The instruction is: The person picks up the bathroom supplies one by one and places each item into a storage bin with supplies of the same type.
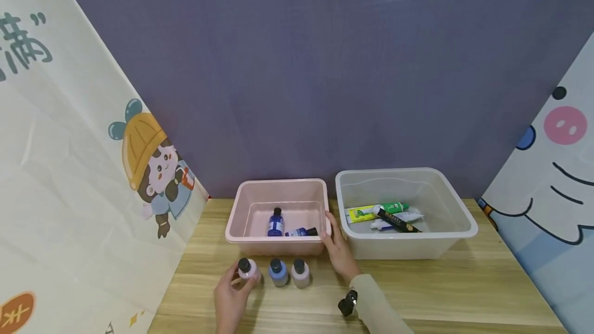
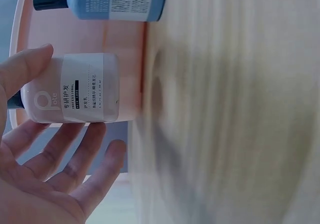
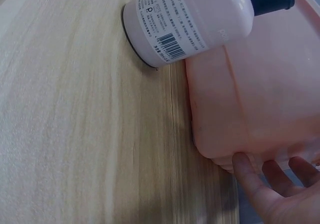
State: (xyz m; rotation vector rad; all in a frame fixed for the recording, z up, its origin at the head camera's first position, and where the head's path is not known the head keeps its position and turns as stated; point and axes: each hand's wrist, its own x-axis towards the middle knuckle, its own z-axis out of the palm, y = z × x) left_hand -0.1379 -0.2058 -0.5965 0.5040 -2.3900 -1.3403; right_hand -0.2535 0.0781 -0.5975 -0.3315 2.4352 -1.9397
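- One pale-pink, black-capped plastic bottle (image 2: 92, 87) is gripped in the left hand (image 1: 232, 293).
- Right of that hand: two more bottles, one blue (image 1: 279, 274), one pale (image 1: 300, 276).
- Beyond it, a smooth pink bin (image 1: 278, 248) holds two dark-blue bottles (image 1: 276, 226), one half-hidden; the right hand (image 1: 341, 256) holds its corner.
- Right of that hand, an off-white bin (image 1: 394, 250) holds three overlapping tubes (image 1: 362, 214).

the person's left hand (image 1: 230, 295) pinches between thumb and bent fingers; i see the sleeved right arm (image 1: 382, 307) slanting forward, right hand (image 1: 342, 257) gripping, thumb spread.
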